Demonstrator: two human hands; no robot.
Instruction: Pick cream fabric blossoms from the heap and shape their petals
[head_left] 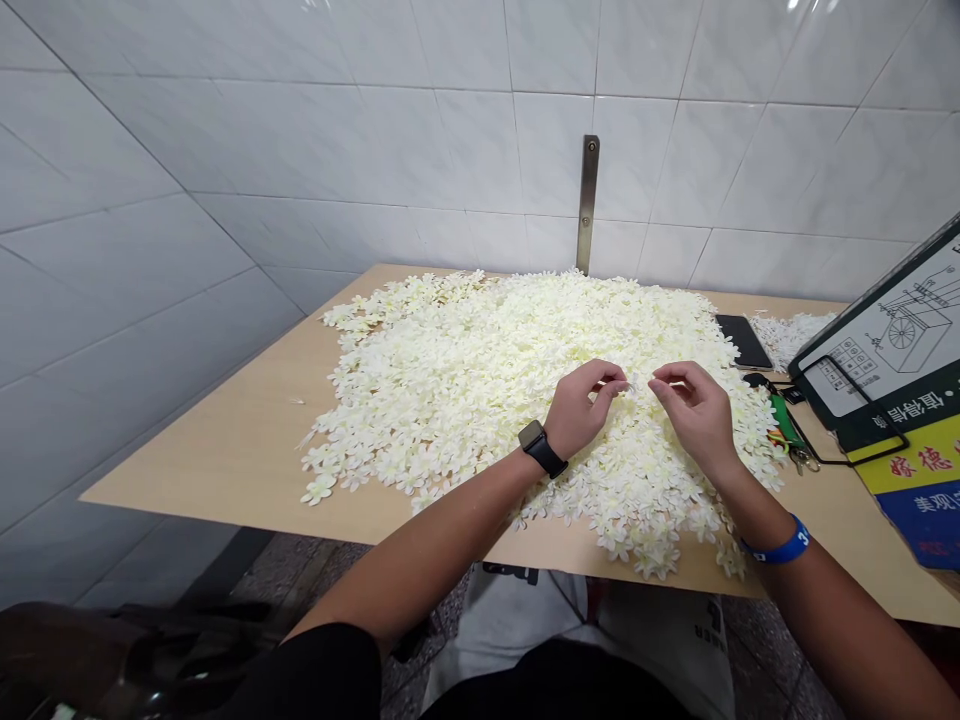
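1. With the clock centred on the heap and twelve toward the wall, a broad heap of white flowers [450, 370] with pale yellow-green tints covers the middle of the wooden desk [217, 450].
2. The left hand [581, 410] is just off the centre toward three o'clock, over the flowers. Its grip is narrow, thumb and forefinger tips close together; a small pale bit shows beside them, but I cannot tell whether it is held.
3. The right hand [697, 415] is farther toward three o'clock, also over the flowers, facing the left across a small gap. Its grip is narrow too; I cannot tell whether anything sits between the fingertips.
4. A black watch [541, 448] circles the left wrist, and a blue band [780, 545] the right one.
5. Loose blooms spread toward five o'clock, near the front edge; a thin white scrap [298, 401] lies apart at nine.
6. A dark flat device [742, 342] lies between two and three, just beside the heap, with small white pieces [787, 335] beyond it.
7. A printed box [892, 350] leans at three; keys [804, 460] lie between three and four.
8. Near twelve, a metal strip [589, 205] stands upright against the tiled wall [435, 150].
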